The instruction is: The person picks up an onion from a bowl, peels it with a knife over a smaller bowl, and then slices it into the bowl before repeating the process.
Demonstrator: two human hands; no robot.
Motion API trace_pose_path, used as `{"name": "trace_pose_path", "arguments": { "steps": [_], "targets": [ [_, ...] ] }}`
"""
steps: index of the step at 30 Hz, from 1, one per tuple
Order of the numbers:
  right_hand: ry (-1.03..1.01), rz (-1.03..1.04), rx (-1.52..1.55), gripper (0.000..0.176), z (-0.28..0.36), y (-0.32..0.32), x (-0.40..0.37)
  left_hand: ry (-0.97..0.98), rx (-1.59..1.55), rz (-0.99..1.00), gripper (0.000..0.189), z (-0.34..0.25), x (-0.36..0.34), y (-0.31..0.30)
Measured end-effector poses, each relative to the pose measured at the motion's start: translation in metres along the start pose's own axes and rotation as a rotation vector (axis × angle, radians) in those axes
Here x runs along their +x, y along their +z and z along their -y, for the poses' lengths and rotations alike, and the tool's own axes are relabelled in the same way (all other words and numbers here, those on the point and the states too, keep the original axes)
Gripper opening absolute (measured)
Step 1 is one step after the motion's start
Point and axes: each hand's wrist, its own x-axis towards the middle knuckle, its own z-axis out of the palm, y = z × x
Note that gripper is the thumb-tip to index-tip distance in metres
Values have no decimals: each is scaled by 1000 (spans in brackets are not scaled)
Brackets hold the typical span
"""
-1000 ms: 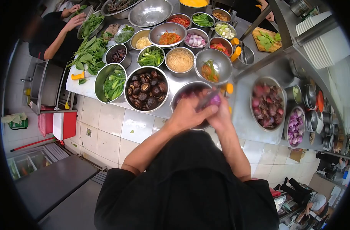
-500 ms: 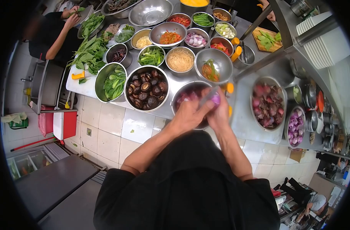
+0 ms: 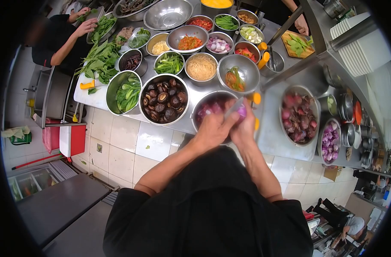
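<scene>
My left hand (image 3: 213,129) is closed on a small knife (image 3: 234,106), its blade pointing up and to the right. The knife's handle is hidden in the fingers. A peeled purple onion (image 3: 242,113) is gripped in my right hand (image 3: 245,128), right beside the blade. Both hands are over the near side of a steel bowl (image 3: 193,112) with purple onions (image 3: 207,108) in it. On the right stands a colander (image 3: 284,124) of unpeeled red onions (image 3: 299,118), and past it a bowl of peeled onions (image 3: 330,141).
Close by on the left are a pot of dark mushrooms (image 3: 163,99) and a pot of leafy greens (image 3: 127,93). Behind the onion bowl sits a bowl of sliced peppers (image 3: 236,79). A metal shelf post (image 3: 285,70) crosses on the right. Co-workers' hands (image 3: 85,26) show at the far side.
My hands stay nearly in place, with the knife and onion shifted slightly. The co-worker at upper left has reached toward the greens; another's hand at upper right has come down near the cutting board.
</scene>
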Motion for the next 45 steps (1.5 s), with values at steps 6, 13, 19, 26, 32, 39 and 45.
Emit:
{"name": "trace_pose_path", "arguments": {
  "steps": [6, 13, 19, 26, 32, 39, 45],
  "targets": [
    [-21, 25, 3, 39, -2, 13, -2, 95, -123, -84, 63, -3, -4, 3],
    [-53, -10, -282, 59, 6, 19, -6, 22, -243, -135, 42, -3, -3, -5],
    [-76, -143, -169, 58, 10, 22, 1, 122, -91, -91, 39, -17, -17, -5],
    [70, -45, -13, 48, 24, -1, 9, 6, 231, -130, 52, -4, -10, -28],
    [228, 71, 89, 43, 29, -2, 7, 9, 453, -170, 63, 13, -5, -28],
    [358, 154, 230, 40, 28, -11, 11, -60, 497, -151, 63, 13, -1, -28],
    [355, 244, 301, 41, 28, -16, 14, -73, 504, -154, 55, 16, 3, -26]
  ]
}}
